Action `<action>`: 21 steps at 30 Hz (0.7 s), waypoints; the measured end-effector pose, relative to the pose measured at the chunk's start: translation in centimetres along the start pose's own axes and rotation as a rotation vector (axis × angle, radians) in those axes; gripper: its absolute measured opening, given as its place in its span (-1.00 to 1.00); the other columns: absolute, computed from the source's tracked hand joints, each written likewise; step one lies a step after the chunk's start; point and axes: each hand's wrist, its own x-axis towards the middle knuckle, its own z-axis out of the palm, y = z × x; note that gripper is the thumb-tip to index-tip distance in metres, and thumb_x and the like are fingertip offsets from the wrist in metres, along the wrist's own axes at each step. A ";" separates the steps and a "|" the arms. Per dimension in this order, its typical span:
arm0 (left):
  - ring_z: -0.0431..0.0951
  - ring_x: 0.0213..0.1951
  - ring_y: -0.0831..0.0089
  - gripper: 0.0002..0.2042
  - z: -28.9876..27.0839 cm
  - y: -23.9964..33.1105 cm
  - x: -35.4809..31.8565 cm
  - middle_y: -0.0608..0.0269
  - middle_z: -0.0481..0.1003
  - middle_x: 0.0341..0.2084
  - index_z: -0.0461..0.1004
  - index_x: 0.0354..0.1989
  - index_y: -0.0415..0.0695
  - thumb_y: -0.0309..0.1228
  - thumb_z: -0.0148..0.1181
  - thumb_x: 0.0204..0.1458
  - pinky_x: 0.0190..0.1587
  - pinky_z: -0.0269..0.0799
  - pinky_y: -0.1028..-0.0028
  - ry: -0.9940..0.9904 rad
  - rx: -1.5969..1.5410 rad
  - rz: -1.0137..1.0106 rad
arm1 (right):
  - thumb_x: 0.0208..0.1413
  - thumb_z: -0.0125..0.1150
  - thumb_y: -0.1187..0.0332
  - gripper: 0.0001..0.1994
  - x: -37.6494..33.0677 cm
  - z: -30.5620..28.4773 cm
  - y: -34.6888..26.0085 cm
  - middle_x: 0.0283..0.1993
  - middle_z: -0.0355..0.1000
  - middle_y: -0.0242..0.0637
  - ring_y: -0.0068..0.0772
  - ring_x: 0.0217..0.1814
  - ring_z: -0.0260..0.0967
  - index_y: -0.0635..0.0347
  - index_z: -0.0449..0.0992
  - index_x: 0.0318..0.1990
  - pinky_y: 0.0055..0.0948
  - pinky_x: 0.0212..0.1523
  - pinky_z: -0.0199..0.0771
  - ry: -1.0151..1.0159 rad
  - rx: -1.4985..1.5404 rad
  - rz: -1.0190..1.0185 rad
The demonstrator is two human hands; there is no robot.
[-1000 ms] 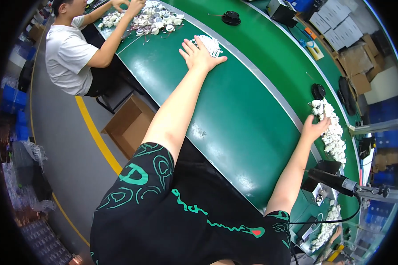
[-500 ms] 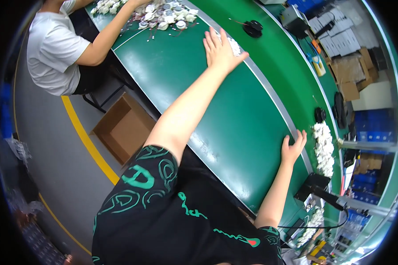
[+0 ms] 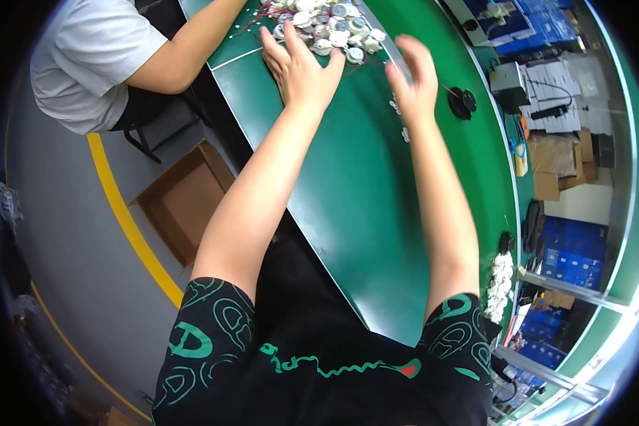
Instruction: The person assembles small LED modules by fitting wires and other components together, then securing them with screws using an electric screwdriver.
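Observation:
My left hand [image 3: 303, 77], fingers spread, reaches to the near edge of a pile of white round parts with thin wires [image 3: 337, 30]. It holds nothing that I can see. To its right, my right hand [image 3: 417, 79] is raised at the pile's right side with thumb and fingers apart, somewhat blurred. Nothing shows between its fingers. Beside the right wrist, a few small white pieces [image 3: 405, 134] lie on the green tabletop [image 3: 348, 184], partly hidden by the hand and forearm.
At the left, a person in a white shirt [image 3: 99, 60] reaches toward the pile. An open cardboard box [image 3: 184, 202] stands on the floor. On the green strip beyond the table's metal edge are a black coil [image 3: 462, 104] and a row of white parts [image 3: 500, 287].
My right hand has come up from the lower right to beside the pile. My left hand has shifted left, off the small white pieces, to the pile's edge. The view has turned.

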 end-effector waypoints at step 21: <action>0.51 0.08 0.03 -0.45 1.3 -1.5 6.6 -0.02 0.45 0.10 0.56 0.02 -0.06 -0.15 0.50 -0.20 0.16 0.38 0.01 -0.066 -0.016 0.041 | 0.20 0.22 -0.03 -0.33 8.1 9.7 2.0 0.16 0.45 -0.14 -0.32 0.03 0.41 0.16 0.34 0.36 -0.31 0.00 0.48 -0.424 0.295 0.726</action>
